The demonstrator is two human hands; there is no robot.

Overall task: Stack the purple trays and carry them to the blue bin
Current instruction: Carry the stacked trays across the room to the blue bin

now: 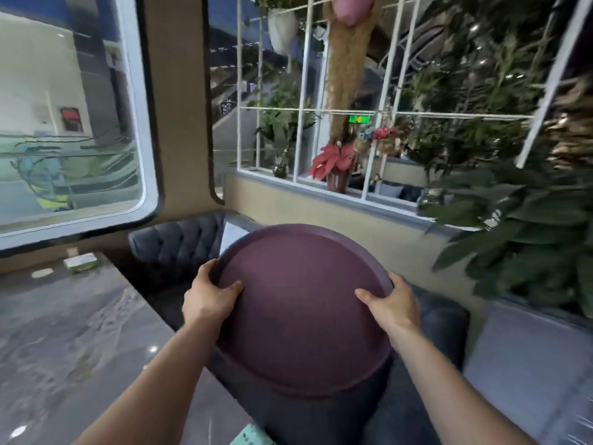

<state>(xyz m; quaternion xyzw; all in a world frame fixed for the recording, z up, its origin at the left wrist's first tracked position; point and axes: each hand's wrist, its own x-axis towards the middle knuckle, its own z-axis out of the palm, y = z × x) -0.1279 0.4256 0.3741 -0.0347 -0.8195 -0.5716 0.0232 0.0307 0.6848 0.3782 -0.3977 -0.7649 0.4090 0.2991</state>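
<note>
A round purple tray (298, 309) is held in the air in front of me, above a dark tufted sofa. My left hand (210, 298) grips its left rim, thumb on top. My right hand (390, 305) grips its right rim the same way. I cannot tell whether more than one tray is in the stack; only the top surface shows. No blue bin is in view.
A grey marble table (73, 342) lies to my left with a small green-and-white box (81, 262) near the window. The dark sofa (179, 248) runs below the tray. A ledge with potted plants (335, 168) and a white grid frame is ahead; leafy plants (529, 236) crowd the right.
</note>
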